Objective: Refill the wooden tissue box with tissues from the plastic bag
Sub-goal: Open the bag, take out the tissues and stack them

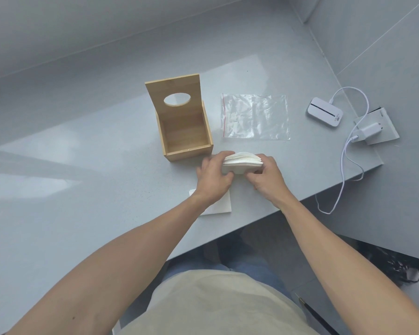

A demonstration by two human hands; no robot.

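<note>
Glossy grey countertop — pale grey tiled wall behind.

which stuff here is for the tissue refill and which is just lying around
For the job: wooden box, lid open; tissue stack held by left hand and right hand; plastic bag; loose tissue.
Lying about: white device, charger, cable.

The wooden box stands open and empty, its lid with an oval hole tipped upright. Just right of it the clear bag lies flat. A white tissue stack sits close in front of the box.
</note>
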